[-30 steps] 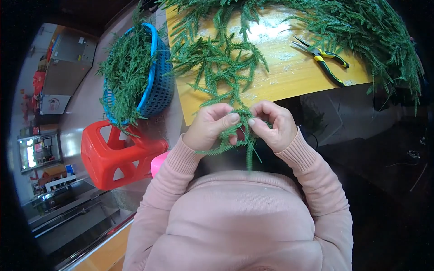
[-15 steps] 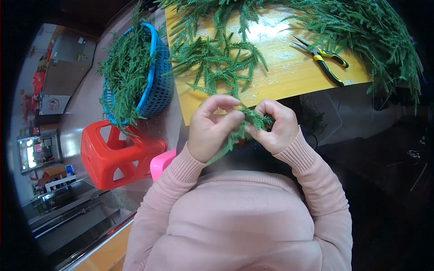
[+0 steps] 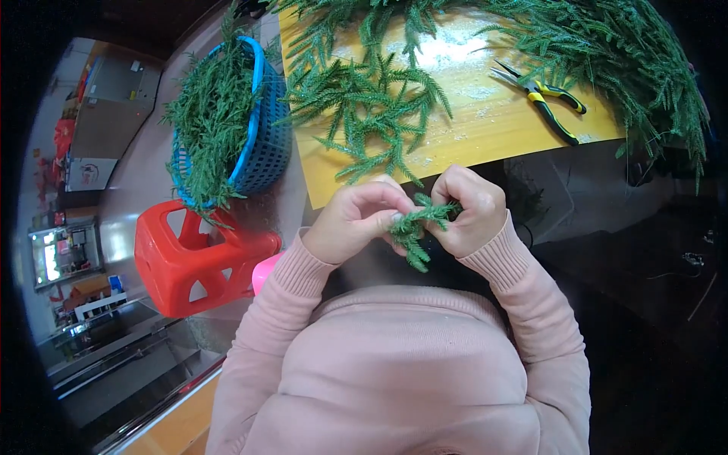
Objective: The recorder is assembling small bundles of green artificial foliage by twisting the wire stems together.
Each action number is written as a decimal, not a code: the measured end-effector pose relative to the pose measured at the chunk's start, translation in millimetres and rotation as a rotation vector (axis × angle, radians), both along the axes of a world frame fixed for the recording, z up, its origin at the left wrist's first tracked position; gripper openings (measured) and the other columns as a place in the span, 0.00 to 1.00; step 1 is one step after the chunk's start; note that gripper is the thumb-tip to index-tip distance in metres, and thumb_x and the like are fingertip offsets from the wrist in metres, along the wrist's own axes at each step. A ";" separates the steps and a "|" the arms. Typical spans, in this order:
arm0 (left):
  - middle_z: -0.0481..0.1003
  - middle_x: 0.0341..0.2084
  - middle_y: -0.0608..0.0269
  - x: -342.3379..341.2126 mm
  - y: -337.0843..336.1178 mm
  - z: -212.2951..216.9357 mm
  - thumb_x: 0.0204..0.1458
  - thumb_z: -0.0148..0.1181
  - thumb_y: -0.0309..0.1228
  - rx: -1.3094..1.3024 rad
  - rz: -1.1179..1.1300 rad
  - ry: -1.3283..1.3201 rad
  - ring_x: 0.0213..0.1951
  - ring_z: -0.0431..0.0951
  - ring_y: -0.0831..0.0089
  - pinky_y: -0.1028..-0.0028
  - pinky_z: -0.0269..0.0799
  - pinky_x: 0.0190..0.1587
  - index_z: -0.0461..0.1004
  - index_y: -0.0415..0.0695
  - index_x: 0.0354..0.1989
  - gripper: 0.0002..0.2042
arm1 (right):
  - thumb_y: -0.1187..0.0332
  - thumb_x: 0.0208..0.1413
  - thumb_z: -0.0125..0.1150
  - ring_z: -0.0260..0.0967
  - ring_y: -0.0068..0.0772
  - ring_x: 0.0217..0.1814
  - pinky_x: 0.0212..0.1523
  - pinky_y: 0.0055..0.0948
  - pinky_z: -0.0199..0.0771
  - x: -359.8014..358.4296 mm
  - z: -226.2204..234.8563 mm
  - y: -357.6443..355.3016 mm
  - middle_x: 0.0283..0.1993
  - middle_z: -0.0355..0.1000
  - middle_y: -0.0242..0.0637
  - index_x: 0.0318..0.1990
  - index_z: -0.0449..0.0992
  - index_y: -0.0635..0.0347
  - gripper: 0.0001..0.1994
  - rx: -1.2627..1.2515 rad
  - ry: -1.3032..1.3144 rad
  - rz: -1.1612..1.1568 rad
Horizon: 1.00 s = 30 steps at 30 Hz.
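A dark green needle sprig [image 3: 418, 227] is showing between the hands. Pale pink ribbed sleeves [image 3: 497, 258] are covering the wrists. Green sprigs are filling a blue mesh basket [image 3: 265, 144]. A yellow-and-black pair of pliers [image 3: 547, 102] is lying on the yellow-orange wooden tabletop [image 3: 485, 121]. A red plastic stool [image 3: 189, 262] is standing below.

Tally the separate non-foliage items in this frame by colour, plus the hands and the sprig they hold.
Blue basket: 1
Red plastic stool: 1
Yellow-and-black pliers: 1
Yellow table: 1
Green sprig held between the hands: 1
Hands: 2, left hand and right hand
Total: 7
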<state>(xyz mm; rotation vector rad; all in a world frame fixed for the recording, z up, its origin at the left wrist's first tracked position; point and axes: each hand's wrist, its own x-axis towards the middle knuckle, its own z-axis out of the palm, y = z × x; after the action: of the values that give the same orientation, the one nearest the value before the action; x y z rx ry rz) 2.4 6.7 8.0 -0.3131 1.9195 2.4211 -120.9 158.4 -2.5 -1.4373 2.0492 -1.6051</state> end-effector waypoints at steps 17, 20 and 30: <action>0.71 0.31 0.61 5.0 17.5 18.6 0.47 0.52 0.18 -0.120 -0.034 0.213 0.33 0.72 0.69 0.76 0.66 0.39 0.69 0.39 0.33 0.05 | 0.72 0.37 0.69 0.58 0.20 0.25 0.26 0.21 0.60 -10.3 12.0 6.5 0.22 0.62 0.30 0.21 0.62 0.59 0.15 0.093 -0.410 0.373; 0.71 0.30 0.62 2.3 14.7 19.2 0.49 0.51 0.19 -0.347 -0.069 0.320 0.32 0.72 0.70 0.77 0.67 0.37 0.68 0.39 0.34 0.05 | 0.73 0.39 0.67 0.59 0.20 0.26 0.27 0.20 0.60 -10.9 12.9 6.9 0.22 0.62 0.29 0.21 0.62 0.59 0.14 0.108 -0.396 0.400; 0.70 0.25 0.67 2.8 40.5 32.4 0.54 0.50 0.22 -0.098 0.295 0.198 0.25 0.67 0.82 0.81 0.63 0.27 0.66 0.38 0.31 0.01 | 0.68 0.50 0.63 0.60 0.18 0.15 0.17 0.18 0.60 -10.0 29.6 11.1 0.19 0.63 0.28 0.27 0.67 0.59 0.10 0.199 -1.040 0.572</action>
<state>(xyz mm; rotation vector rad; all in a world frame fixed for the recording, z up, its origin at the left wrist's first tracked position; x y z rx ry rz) 5.1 47.2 40.4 -0.4003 2.2231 2.6305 -130.9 169.5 27.0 -0.7224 1.0357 -1.3756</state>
